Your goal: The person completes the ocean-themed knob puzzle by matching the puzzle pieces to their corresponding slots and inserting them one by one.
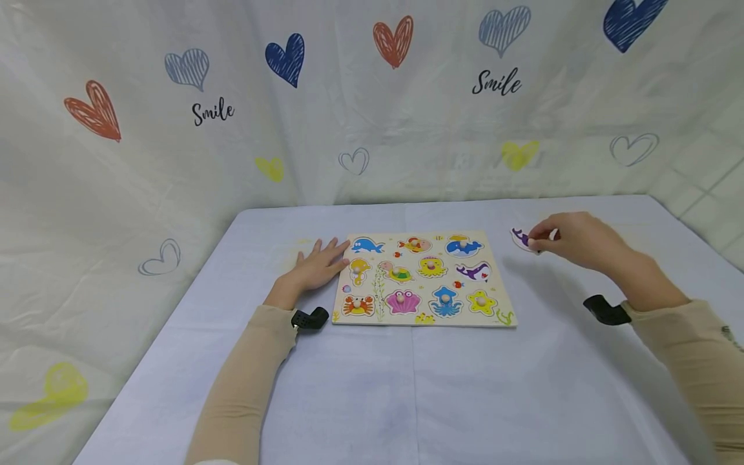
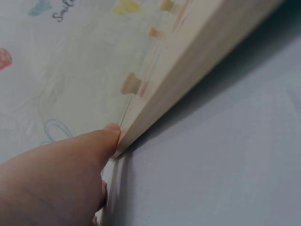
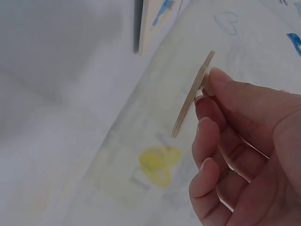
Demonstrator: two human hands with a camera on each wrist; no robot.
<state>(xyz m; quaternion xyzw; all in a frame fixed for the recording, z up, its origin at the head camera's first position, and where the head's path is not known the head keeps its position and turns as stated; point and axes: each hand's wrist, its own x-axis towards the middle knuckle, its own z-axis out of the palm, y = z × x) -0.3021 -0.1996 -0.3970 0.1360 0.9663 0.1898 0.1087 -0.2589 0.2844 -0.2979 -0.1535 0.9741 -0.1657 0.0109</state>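
My right hand [image 1: 572,240] pinches a purple whale puzzle piece [image 1: 519,237] above the table, to the right of the wooden puzzle board. In the right wrist view the thin piece [image 3: 190,100] shows edge-on, its knob between thumb and finger. On the puzzle board [image 1: 398,321] are several sea animals, many with small knobs, such as a crab [image 1: 358,305], a pink shell [image 1: 403,301] and a yellow starfish [image 1: 482,301]. A purple whale picture [image 1: 473,271] lies near the board's right edge. With fingers spread, my left hand [image 1: 314,267] rests at the board's left edge; its thumb [image 2: 106,141] touches the board there.
A white cloth covers the table [image 1: 360,394]. Behind it hangs a pale curtain [image 1: 325,116] printed with hearts and the word Smile. Black straps [image 1: 310,319] circle both wrists, over beige sleeves.
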